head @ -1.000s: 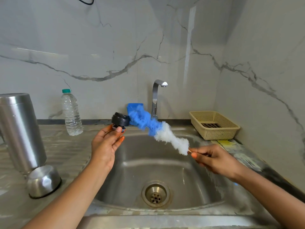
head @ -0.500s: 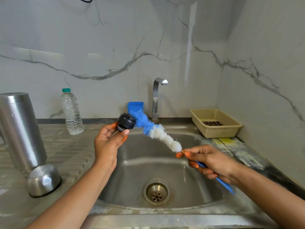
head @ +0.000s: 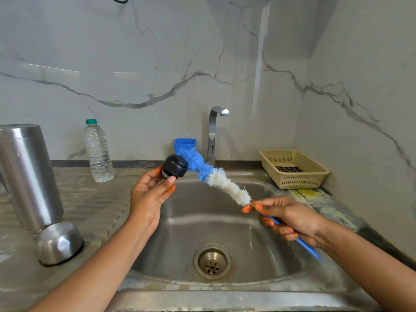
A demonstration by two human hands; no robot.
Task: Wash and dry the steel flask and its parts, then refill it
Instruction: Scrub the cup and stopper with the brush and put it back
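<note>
Head view (the only view). The left hand (head: 149, 194) is raised over the left rim of the sink (head: 258, 244), and the black stopper (head: 174, 166) is pinched between its thumb and fingertips. The right hand (head: 290, 218) is curled round the blue handle (head: 308, 246) of the bottle brush (head: 216, 176), with the forefinger and thumb near the base of the bristles. The blue bristle tip is laid against the stopper's right side, so scrubbing of the stopper is judged to be the step in hand. No water is seen to run from the tap (head: 212, 134), and the basin appears unfilled. The steel flask (head: 27, 176) stands on the drainboard at far left, well apart from both hands. Its upper end looks closed, so it is judged to be set mouth-down. The steel cup (head: 59, 243) lies dome-up just beside the flask's foot; contact between them cannot be told. Whether these two parts are already washed cannot be read from the picture, though their inverted placing suggests draining. A capped water bottle (head: 99, 152), apparently full, stands near the wall between flask and tap. It is judged to be the untouched refill supply. Outstanding: rinse of the stopper, drying of all parts, reassembly, refilling. The task is estimated at under halfway.
</note>
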